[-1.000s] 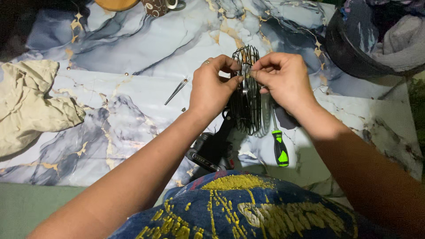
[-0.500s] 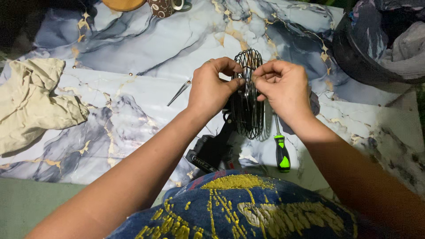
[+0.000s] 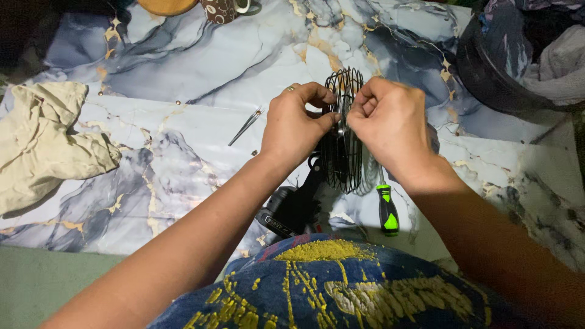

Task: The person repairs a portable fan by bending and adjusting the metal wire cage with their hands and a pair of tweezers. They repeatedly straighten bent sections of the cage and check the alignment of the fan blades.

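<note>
Black wire makes up the fan grille [image 3: 342,131], and both hands pinch it near its upper rim. The left hand [image 3: 295,125] comes in from the left with its fingers curled, thumb and fingertips pressed to the grille's near edge; a ring shows on one finger. The right hand [image 3: 390,125] meets it from the right, fingers bent tight, thumb and forefinger closed on the wires at the top. The two hands almost touch across the grille.

The grille stands upright on edge, seen nearly side-on, over a black base [image 3: 291,210] that lies below the left wrist and just above the person's lap. A screwdriver [image 3: 386,207] with a black and green handle lies just right of the grille, under the right wrist, its shaft pointing away from the person. Left of the left hand, a little apart, lie thin metal tweezers [image 3: 245,127], with a tiny screw close by them.

All of it rests on a sheet [image 3: 183,67] printed like marble in blue, white and gold. A crumpled beige cloth [image 3: 46,143] sits at the sheet's left edge, well apart from the hands. At the top edge stand a patterned mug [image 3: 222,9] and a round wooden thing [image 3: 166,6], cut off by the frame. A dark tub [image 3: 493,67] holding cloth fills the upper right corner. Blue fabric with yellow print [image 3: 341,286] covers the lap in the foreground.
</note>
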